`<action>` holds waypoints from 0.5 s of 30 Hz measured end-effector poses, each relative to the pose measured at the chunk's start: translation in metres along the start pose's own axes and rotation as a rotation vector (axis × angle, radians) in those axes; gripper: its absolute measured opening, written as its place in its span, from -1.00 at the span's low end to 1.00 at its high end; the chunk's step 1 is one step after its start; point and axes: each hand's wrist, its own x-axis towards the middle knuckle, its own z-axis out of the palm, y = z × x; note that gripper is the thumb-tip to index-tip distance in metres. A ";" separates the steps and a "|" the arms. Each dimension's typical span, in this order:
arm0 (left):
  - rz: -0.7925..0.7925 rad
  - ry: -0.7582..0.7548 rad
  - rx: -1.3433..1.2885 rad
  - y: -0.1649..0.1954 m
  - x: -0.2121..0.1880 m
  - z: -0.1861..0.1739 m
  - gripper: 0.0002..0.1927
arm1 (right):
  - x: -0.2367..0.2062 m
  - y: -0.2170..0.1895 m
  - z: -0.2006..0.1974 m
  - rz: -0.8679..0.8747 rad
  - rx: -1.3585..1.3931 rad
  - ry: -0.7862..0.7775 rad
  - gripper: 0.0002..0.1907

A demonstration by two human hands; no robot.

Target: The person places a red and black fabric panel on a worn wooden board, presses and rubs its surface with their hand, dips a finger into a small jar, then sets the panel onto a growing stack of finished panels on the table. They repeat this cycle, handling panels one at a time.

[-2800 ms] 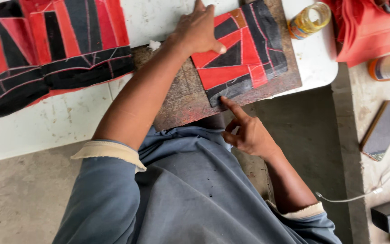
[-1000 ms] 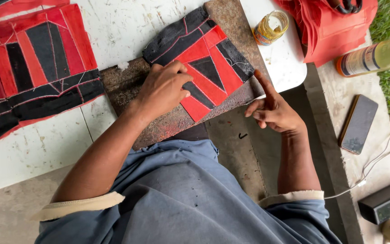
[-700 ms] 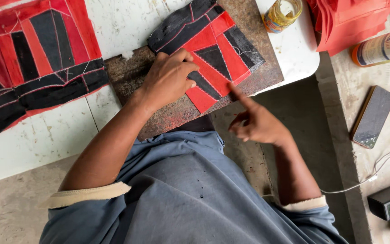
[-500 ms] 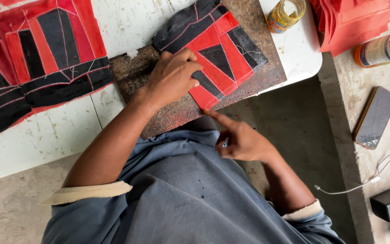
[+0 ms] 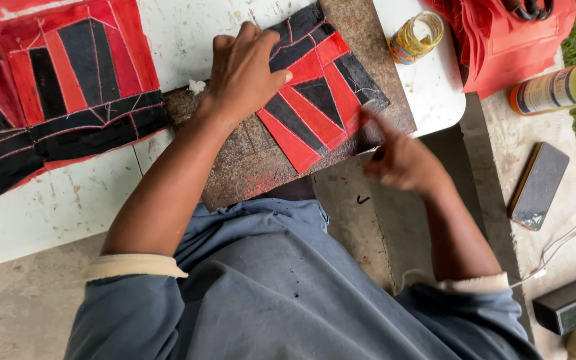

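A red and black patchwork piece (image 5: 321,93) lies on a brown stone slab (image 5: 248,167) at the table's front edge. My left hand (image 5: 245,70) lies flat on the piece's left part and presses it down. My right hand (image 5: 401,157) is blurred, at the slab's right edge, with the index finger stretched toward the piece's right corner. It holds nothing that I can see.
A larger red and black patchwork panel (image 5: 55,87) lies on the white table (image 5: 55,207) at the left. A small glass jar (image 5: 416,37) stands near the table's right corner. Red sheets (image 5: 508,40), a bottle (image 5: 555,87), a phone (image 5: 538,187) and a small dark box (image 5: 571,307) lie on the ground at right.
My right hand has swung from below the slab's front edge up to its right edge. My left hand stays pressed on the patchwork piece.
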 end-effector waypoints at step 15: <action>-0.285 -0.407 0.212 0.013 0.049 0.019 0.43 | -0.014 -0.037 0.053 0.124 -0.245 0.015 0.07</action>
